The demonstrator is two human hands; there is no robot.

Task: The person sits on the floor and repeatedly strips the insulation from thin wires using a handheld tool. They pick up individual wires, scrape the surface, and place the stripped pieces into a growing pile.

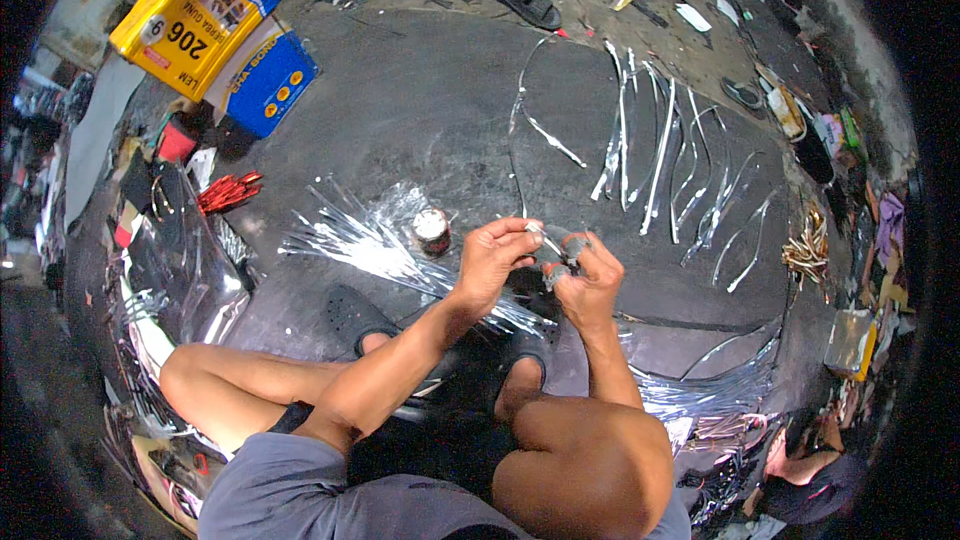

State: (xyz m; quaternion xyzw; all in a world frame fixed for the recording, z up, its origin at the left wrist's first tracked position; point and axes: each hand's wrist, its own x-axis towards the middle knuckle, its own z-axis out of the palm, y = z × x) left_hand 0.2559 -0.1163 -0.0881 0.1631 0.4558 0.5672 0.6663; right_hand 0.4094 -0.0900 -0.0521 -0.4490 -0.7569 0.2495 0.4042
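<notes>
In the head view, dead centre, the strip (541, 235) sits right between the two hands, so neither's really nearer. Left hand (500, 255) has it pinched in the fingertips. Right hand (588, 275) is curled up just beside, can't tell if it's gripping. Looks like the long axis slants down-right, from left fingertips toward right hand. Silver bundle (375, 252) lies off left.
</notes>
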